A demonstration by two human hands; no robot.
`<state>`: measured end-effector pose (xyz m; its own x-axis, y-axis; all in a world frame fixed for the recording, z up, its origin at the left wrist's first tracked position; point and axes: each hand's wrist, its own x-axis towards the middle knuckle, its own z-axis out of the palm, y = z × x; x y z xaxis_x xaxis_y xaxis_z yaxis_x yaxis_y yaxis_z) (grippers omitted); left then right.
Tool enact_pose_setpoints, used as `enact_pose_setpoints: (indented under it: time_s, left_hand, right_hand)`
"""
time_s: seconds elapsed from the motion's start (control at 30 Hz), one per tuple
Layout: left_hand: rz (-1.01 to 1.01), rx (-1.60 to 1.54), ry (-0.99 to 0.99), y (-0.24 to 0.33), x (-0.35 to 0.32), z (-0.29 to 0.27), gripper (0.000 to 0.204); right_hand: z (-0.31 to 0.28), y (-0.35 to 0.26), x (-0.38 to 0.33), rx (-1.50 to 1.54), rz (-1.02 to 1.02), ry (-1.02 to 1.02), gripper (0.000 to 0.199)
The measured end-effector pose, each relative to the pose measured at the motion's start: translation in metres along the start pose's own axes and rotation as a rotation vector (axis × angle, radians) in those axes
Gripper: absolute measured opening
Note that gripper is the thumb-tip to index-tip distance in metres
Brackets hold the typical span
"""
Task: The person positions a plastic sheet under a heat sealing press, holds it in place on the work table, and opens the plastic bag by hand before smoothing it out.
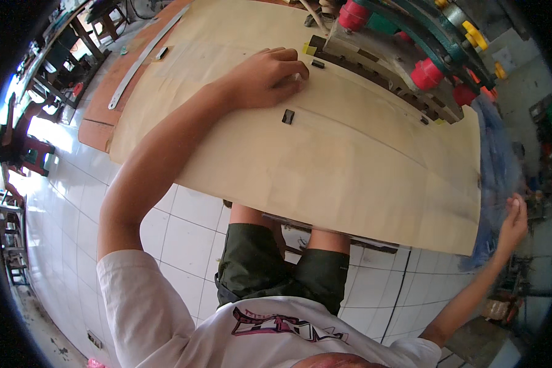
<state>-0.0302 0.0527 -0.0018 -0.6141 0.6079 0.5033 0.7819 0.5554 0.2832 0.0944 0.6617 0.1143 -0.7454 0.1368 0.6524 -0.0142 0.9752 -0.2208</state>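
Observation:
My left hand (268,78) rests on a large cream sheet (325,165) spread over the table, its fingers curled in. A small pale bit shows at the thumb, too small to name. Out at the right, my right hand (514,222) pinches the outer edge of a see-through blue plastic sheet (495,153), which hangs beside the cream sheet's right end. A small black block (287,116) lies just below my left hand on the cream sheet. Another black piece (317,64) sits right of that hand, by the machine base.
A dark green machine (435,37) with red and yellow knobs stands at the far right of the table. A metal ruler (144,61) lies along the brown board (95,126) at left. One more black block (162,53) is near it. White floor tiles (187,230) show below.

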Motion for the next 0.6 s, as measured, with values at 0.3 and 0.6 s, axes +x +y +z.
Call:
enact_pose_setpoints:
  time_s: [0.3, 0.6]
  left_hand:
    - [0.016, 0.178, -0.004, 0.005, 0.001, -0.003, 0.019]
    - [-0.226, 0.203, 0.091, 0.020, -0.003, -0.010, 0.029]
  right_hand:
    - [-0.018, -0.021, 0.006, -0.436, -0.055, 0.737, 0.026]
    - [0.146, -0.040, -0.010, -0.112, -0.015, -0.143, 0.035]
